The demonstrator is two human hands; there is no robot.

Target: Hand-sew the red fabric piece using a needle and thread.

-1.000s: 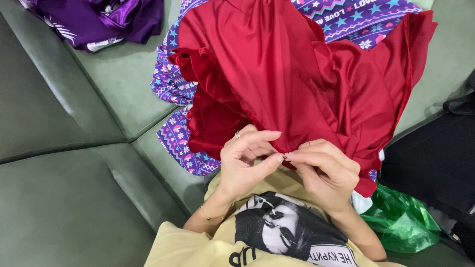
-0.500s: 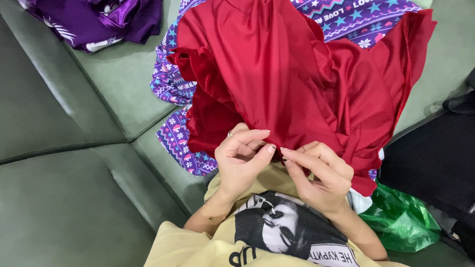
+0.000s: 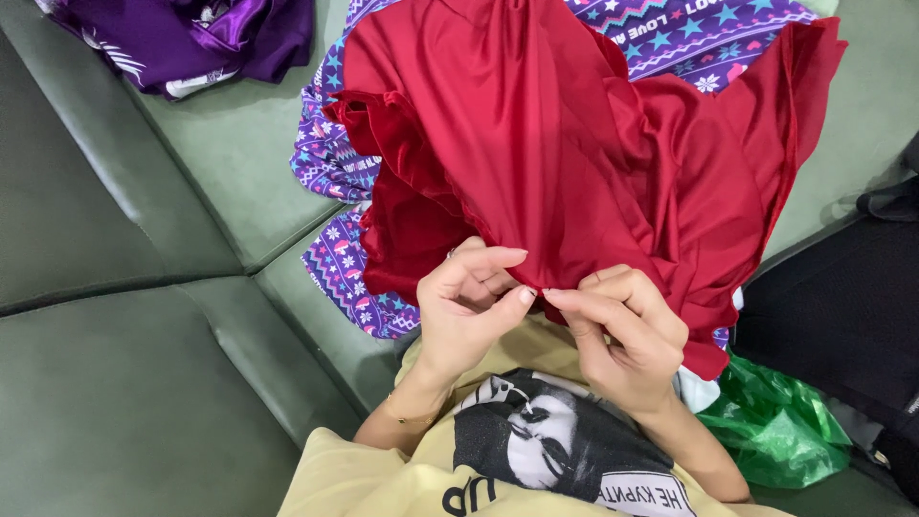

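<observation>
A large red garment [image 3: 574, 144] with a ruffled edge lies spread over a purple patterned cloth [image 3: 335, 258] on a green leather sofa [image 3: 134, 287]. My left hand [image 3: 469, 306] and my right hand [image 3: 622, 325] meet at the garment's near hem, thumbs and forefingers pinching the red fabric at one spot between them. A thin bracelet sits on my left wrist. Below my hands is my pale yellow shirt [image 3: 354, 479] with a black print.
A purple satin garment [image 3: 191, 38] lies crumpled at the sofa's far left. A green plastic bag [image 3: 785, 431] sits to my right, beside dark fabric [image 3: 842, 316].
My fingers have shifted slightly along the hem, and the pinch point has moved a little lower. The garment stays in place.
</observation>
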